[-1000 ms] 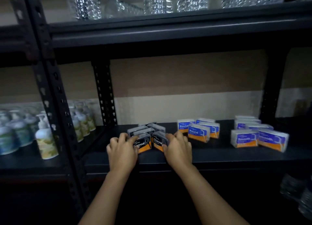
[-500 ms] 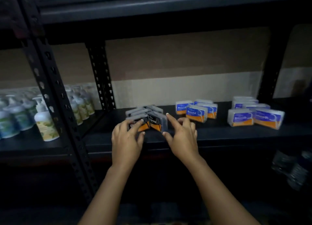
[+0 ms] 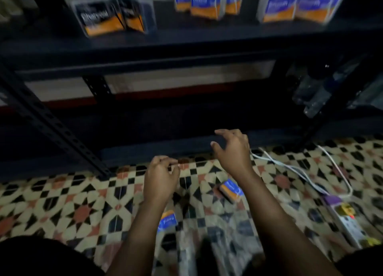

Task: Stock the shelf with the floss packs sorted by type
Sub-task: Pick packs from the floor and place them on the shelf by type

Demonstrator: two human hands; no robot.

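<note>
Both hands — left hand [image 3: 160, 177], right hand [image 3: 233, 151] — hover empty over floor tiles [image 3: 62, 203].

Left grip [image 3: 160, 177] and right grip [image 3: 233, 151] hang loosely curled, empty.

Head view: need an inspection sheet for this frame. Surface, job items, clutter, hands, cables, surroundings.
Surface: dark metal shelf above; patterned tile floor below.
Job's things: on the shelf, charcoal packs left, round packs middle, smooth packs right, all blurred. On the floor, one blue-orange pack between the forearms and one round-labelled pack beside the left forearm.
Clutter: clear plastic wrap on the floor, blurred.
Hands: left hand and right hand hang loosely curled, holding nothing.
Cables: white cables run to a power strip at right.
Surroundings: plastic bottles on the lower shelf, right.
</note>
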